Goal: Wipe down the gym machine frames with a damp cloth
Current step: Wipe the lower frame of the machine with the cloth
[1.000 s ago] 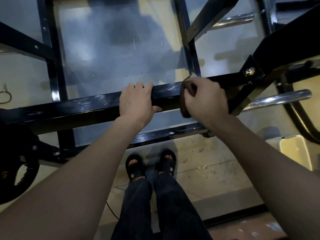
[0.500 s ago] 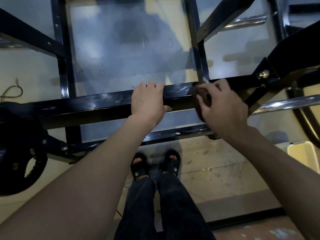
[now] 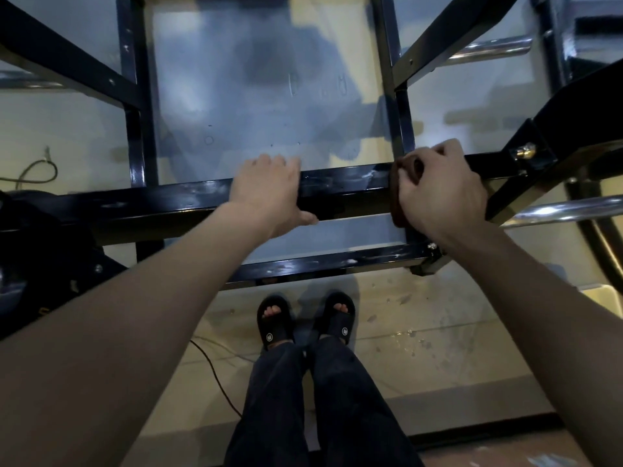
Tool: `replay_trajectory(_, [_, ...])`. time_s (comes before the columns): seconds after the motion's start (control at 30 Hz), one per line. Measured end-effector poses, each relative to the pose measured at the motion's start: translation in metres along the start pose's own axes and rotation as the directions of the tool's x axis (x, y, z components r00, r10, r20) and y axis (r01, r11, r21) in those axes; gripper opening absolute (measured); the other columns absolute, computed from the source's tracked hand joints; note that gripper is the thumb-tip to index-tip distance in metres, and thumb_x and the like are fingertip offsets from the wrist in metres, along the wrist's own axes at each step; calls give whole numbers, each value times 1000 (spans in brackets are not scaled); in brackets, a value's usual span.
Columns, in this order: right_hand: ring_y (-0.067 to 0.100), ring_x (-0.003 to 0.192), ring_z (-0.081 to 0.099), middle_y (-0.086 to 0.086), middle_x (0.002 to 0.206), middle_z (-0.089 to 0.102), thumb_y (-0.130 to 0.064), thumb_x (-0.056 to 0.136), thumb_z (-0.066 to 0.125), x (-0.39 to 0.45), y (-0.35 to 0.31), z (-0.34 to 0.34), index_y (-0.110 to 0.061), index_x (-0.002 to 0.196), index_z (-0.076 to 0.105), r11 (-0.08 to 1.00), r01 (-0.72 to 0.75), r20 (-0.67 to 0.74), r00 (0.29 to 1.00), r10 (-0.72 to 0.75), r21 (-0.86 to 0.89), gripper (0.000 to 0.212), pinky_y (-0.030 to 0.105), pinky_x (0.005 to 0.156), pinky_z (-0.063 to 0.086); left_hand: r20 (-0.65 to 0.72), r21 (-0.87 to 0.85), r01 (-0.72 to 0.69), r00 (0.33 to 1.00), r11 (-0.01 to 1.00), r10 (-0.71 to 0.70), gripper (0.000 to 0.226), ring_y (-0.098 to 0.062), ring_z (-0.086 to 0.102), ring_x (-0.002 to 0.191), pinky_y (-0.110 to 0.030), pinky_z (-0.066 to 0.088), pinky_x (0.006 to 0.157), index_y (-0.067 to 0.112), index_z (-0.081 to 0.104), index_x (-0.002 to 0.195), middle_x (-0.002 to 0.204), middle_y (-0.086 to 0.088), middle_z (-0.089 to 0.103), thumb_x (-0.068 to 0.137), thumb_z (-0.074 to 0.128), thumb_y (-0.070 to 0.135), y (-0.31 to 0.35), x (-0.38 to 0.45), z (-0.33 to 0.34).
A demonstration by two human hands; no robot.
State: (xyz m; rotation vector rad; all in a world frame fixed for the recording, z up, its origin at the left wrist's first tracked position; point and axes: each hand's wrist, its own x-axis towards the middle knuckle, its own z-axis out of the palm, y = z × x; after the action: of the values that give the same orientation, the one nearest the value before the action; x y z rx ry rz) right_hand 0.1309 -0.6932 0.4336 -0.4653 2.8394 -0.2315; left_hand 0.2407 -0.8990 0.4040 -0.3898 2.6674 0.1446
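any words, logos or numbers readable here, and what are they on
No text reads clearly.
Black slide sandals: a round white logo on each strap, too small to read.
Black weight plate at the left edge: faint yellowish marks, blurred and unreadable.
Black steel frame bar: no lettering visible.

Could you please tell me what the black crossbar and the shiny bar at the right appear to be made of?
The black crossbar looks like square steel tubing with glossy black paint: sharp edges and streaky highlights show. The shiny bar appears to be chromed or polished metal, judging by its round, mirror-like surface. Neither material is certain from looks alone.
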Motion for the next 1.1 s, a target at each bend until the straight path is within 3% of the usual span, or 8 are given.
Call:
replay_trajectory(0.1, [28,103,65,-2,127,59,-35,101,59,-6,-24,5,-23,117,69,994,86,11,996,-87,68,23,33,83,47,27,-63,75,997,995,-73,67,-32,58,101,-37,35,71,18,51,116,111,-8,63,80,71,71,-18,-9,7])
replay_trajectory(0.2, [22,106,65,-7,130,61,-32,100,62,-31,-22,4,-27,125,67,970,218,32,974,-222,109,26,33,86,52,66,-79,86,995,993,-81,62,-30,50,86,-36,34,69,22,47,103,97,-5,59,77,75,71,-18,-5,2])
replay_trajectory(0.37, [25,99,66,-1,116,68,-34,100,61,-10,-16,3,-25,120,70,995,-10,-14,1000,11,94,24,29,81,45,61,-91,80,995,993,-74,61,-33,58,94,-36,32,69,24,45,102,93,-3,55,77,76,70,-20,-4,0])
replay_trajectory(0.43, [25,91,67,0,104,69,-32,99,60,-5,-34,8,-25,112,72,996,11,4,1000,-11,91,19,31,77,51,37,-103,66,997,993,-62,61,-33,59,95,-37,32,69,23,48,102,99,-5,63,76,75,72,-21,-5,2])
replay_trajectory(0.6, [22,107,66,-8,134,62,-32,99,62,-39,-38,1,-28,128,68,958,258,84,960,-269,123,30,38,88,57,6,-114,47,999,992,-47,62,-33,61,100,-36,31,69,23,55,108,102,-3,66,76,75,72,-24,-5,4])
replay_trajectory(0.77, [26,92,67,-1,108,68,-31,99,59,-7,-38,7,-26,112,72,996,34,27,999,-36,78,19,33,76,53,18,-131,74,997,989,-72,59,-29,51,86,-36,32,69,25,44,98,91,0,57,77,75,71,-23,-6,3])
replay_trajectory(0.97, [24,106,68,-14,135,62,-34,95,65,-45,-53,8,-33,127,69,962,246,79,963,-257,119,33,44,87,59,-9,-116,54,998,992,-55,60,-32,60,96,-36,32,67,24,53,105,100,-2,66,76,74,72,-23,-4,6])
replay_trajectory(1.1, [29,92,68,-1,109,71,-29,96,60,-12,-44,0,-28,115,73,997,12,68,998,-17,72,23,41,79,58,2,-117,64,998,991,-64,60,-31,58,95,-36,32,68,24,51,106,103,-3,66,77,74,72,-23,-5,6])
